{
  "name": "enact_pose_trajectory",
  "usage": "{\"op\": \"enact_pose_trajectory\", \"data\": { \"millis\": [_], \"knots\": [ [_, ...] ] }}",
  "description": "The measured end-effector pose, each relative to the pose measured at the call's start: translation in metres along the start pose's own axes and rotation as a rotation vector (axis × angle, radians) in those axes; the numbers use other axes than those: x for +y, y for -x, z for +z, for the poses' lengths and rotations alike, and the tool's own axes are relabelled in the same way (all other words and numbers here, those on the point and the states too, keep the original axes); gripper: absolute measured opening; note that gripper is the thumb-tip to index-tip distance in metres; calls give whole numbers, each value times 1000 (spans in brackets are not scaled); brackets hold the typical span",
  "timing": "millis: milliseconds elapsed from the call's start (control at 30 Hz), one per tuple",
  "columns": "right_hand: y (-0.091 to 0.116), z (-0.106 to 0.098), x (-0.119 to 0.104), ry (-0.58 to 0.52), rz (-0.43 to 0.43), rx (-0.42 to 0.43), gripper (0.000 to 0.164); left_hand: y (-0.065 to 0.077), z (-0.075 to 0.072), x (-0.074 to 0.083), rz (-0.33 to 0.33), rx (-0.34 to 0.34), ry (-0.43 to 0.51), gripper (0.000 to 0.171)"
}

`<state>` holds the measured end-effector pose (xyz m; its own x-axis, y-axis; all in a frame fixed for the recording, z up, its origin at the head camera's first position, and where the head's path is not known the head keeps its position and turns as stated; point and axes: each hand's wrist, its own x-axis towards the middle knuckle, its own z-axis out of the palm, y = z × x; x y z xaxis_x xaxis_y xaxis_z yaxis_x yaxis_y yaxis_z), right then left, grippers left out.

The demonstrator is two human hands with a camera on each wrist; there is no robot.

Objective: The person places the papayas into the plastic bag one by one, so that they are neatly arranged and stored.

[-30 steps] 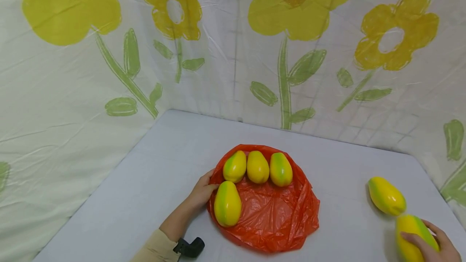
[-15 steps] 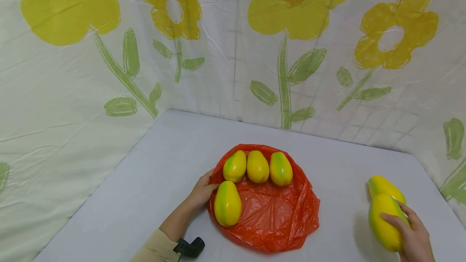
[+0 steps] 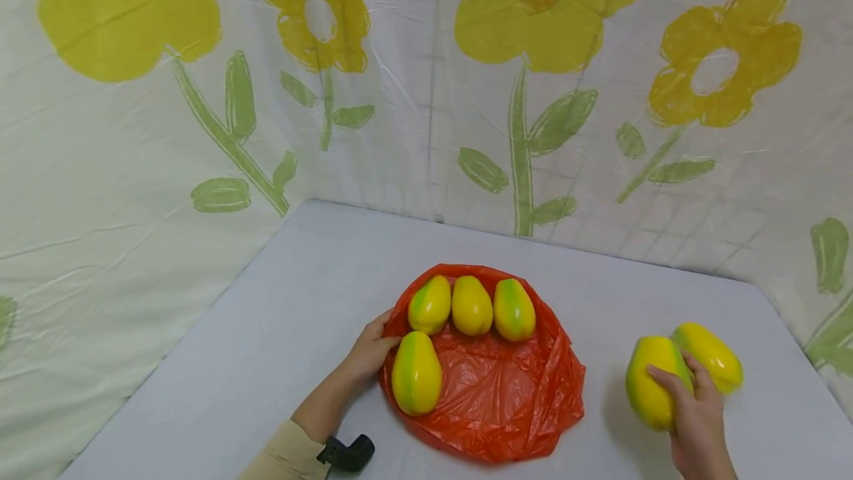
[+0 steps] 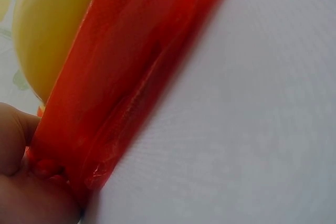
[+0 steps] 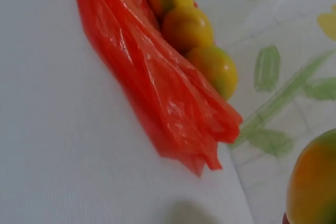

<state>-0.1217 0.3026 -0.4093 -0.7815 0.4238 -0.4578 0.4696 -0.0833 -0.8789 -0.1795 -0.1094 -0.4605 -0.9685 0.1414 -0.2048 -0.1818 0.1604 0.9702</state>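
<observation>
A red plastic bag [image 3: 496, 398] lies spread on the table with its rim rolled up. Three yellow-green papayas [image 3: 472, 307] stand in a row along its far side, and one more papaya [image 3: 417, 374] is at its near left. My left hand [image 3: 369, 352] pinches the bag's left rim; in the left wrist view the thumb [image 4: 31, 200] and a finger close on the red plastic. To the right of the bag, my right hand [image 3: 696, 410] grips another papaya [image 3: 656, 384], raised above the table as its shadow shows. In the right wrist view this papaya [image 5: 317, 182] is partly cut off.
One loose papaya [image 3: 716, 363] lies on the white table [image 3: 320, 265] just behind my right hand, partly hidden by the held one. A flower-print sheet [image 3: 400, 132] hangs behind and to the left of the table.
My right hand has lifted the papaya from the near right and carried it left toward the bag, past the loose papaya. The left hand and the bag have stayed still.
</observation>
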Motion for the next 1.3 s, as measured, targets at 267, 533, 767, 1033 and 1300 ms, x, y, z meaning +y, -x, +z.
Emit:
{"op": "enact_pose_trajectory", "data": {
  "millis": [267,533,767,1033,1300],
  "knots": [
    [14,40,-4,112,-98,-86,84,0,0,0,-10,5,-7,55],
    [35,84,-3,199,-171,-205,80,0,0,0,-11,2,-2,55],
    [47,116,-2,224,-245,-279,76,-1,0,0,-1,-4,-5,55],
    [57,143,4,215,-243,-302,76,-2,0,0,-3,-4,-5,55],
    [65,167,16,144,-222,-331,76,-2,0,-1,2,-5,1,55]
  ]
}}
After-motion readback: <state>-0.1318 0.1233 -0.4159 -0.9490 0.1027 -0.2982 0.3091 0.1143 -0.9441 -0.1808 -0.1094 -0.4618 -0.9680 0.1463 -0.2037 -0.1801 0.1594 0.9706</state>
